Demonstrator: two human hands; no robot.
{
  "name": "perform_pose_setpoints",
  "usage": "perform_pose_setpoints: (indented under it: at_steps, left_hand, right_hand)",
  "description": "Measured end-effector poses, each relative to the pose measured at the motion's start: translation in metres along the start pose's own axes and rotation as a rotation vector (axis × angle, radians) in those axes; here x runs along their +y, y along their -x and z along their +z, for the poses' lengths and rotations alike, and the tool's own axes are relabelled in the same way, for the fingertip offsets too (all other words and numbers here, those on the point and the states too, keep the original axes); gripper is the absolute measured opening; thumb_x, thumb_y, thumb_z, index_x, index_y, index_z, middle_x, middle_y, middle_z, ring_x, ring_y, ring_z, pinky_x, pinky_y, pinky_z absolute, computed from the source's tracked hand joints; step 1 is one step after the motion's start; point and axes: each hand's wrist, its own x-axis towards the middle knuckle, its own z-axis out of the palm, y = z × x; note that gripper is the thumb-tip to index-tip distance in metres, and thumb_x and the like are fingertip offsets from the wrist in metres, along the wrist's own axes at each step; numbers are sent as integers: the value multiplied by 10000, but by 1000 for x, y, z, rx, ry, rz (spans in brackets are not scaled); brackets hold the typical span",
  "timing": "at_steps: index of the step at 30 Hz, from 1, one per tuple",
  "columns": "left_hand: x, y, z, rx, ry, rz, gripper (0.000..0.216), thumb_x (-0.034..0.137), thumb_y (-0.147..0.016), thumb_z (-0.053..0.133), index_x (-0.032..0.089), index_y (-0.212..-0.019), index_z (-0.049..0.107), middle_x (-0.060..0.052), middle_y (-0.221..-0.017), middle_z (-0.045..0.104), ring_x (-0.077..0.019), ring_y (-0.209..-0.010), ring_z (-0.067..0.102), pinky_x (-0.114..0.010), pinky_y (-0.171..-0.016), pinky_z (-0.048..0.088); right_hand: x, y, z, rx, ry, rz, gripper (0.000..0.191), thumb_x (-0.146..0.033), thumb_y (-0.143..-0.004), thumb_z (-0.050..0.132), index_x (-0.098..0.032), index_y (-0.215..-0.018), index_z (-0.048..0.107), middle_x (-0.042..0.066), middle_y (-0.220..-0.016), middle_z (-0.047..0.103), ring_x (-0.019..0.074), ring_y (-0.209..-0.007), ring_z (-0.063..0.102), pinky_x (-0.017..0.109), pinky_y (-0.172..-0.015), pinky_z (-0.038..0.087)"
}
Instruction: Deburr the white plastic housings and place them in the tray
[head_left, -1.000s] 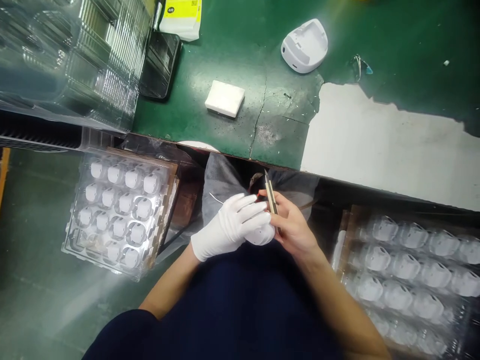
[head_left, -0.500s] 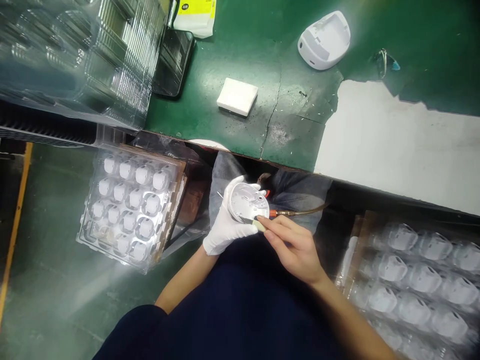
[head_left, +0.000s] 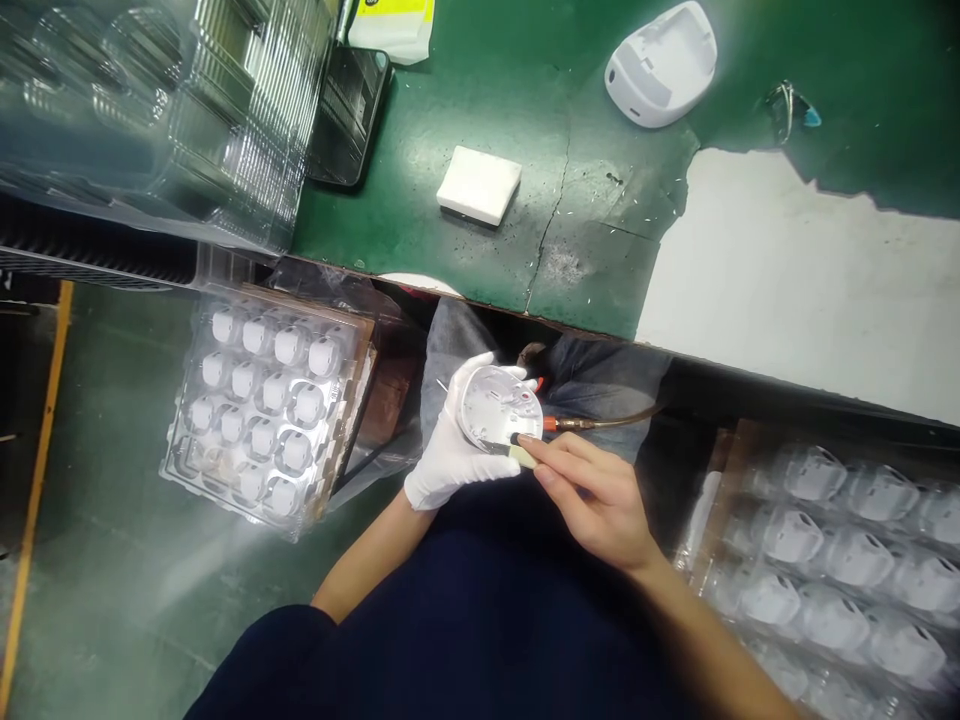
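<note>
Green workbench (head_left: 480, 120) edge sits above the lap, blister tray (head_left: 262, 410) of white parts off to the left. Gloved left hand (head_left: 450, 460) cups the round white housing (head_left: 499, 405) over the lap, inner face up. Bare right hand (head_left: 592, 495) pinches a thin metal tool (head_left: 511, 447), tip on the housing's lower rim.

A cracked green bench mat (head_left: 465, 110), torn away over a white patch (head_left: 787, 290), carries a white block (head_left: 479, 186), a white plastic housing (head_left: 660, 64), a black phone (head_left: 349, 115) and a yellow-and-white packet (head_left: 390, 22). Stacked clear blister trays (head_left: 150, 110) stand at its left end. Below the edge sit 2 trays: the left tray (head_left: 171, 468) holds white caps 4 across, and the right tray (head_left: 709, 540) holds white shells.
</note>
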Motion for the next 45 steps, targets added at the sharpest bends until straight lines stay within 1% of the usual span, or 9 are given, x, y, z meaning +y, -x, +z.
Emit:
perform_pose_setpoints:
  at_steps: [8,14,18,22,27,30,33,36,45]
  left_hand:
    - [-2,1,-3,13,-7,1,1089,457,-584,1079,338,-1490,487,-136,-1523,640,-373,-1425,657,-522,-1183,556]
    - [-1,2,-3,40,-66,77,1024,386,-641,1059,333,-1483,478,-138,-1540,626,-348,-1437,644,-520,-1210,530]
    - [3,3,-2,62,-135,145,1023,388,-640,1056,332,-1476,469,-146,-1574,591,-361,-1478,607,-554,-1254,483]
    - [4,2,-2,35,-116,94,1048,408,-634,1059,344,-1493,462,-146,-1598,584,-367,-1486,599,-557,-1234,507]
    - [0,3,-6,-59,-108,63,1013,307,-660,1044,353,-1506,488,-131,-1621,590,-346,-1435,648,-525,-1199,554]
    - [-3,4,-10,-74,-169,38,1006,255,-675,1030,316,-1535,511,-140,-1612,607,-353,-1424,658,-514,-1208,555]
    - [-3,6,-11,-67,-216,-60,971,305,-704,1020,280,-1546,539,-141,-1489,699,-359,-1358,704,-520,-1187,579]
    - [1,6,-11,-107,-249,-111,932,285,-730,1006,275,-1544,552,-126,-1407,741,-342,-1301,736,-510,-1170,598]
    - [7,4,-13,-205,-336,9,956,246,-733,1004,248,-1557,519,-134,-1391,742,-310,-1228,768,-470,-1127,619]
  right_hand:
    - [-1,-1,-1,-21,5,12,366,-98,-1007,675,-212,-1314,839,48,-838,753,147,-682,691,265,-613,558]
    - [0,1,0,-9,96,5,345,-135,-1035,649,-209,-1313,840,46,-806,737,145,-655,674,275,-597,542]
    - [3,3,-1,13,83,95,331,-210,-1061,633,-237,-1320,838,56,-858,785,157,-659,688,282,-601,559]
    - [1,-3,-2,55,-22,278,310,-324,-1056,653,-232,-1290,835,86,-1023,835,203,-821,754,300,-714,616]
    - [-9,-26,-2,-112,-236,563,227,-394,-929,774,-190,-1008,835,2,-713,697,130,-598,563,246,-571,480]
    - [-12,-40,0,-249,-360,598,237,-407,-888,782,-173,-889,814,-21,-642,603,105,-574,457,241,-549,380]
    - [-11,-47,3,-329,-428,630,213,-382,-839,799,-169,-852,813,-27,-629,574,103,-587,434,243,-560,342]
    - [-8,-48,8,-357,-502,667,205,-368,-817,810,-164,-808,789,-24,-631,587,102,-578,441,245,-559,342]
    - [-9,-42,14,-295,-618,726,325,-444,-814,821,-172,-713,673,-45,-588,533,79,-518,400,233,-501,302]
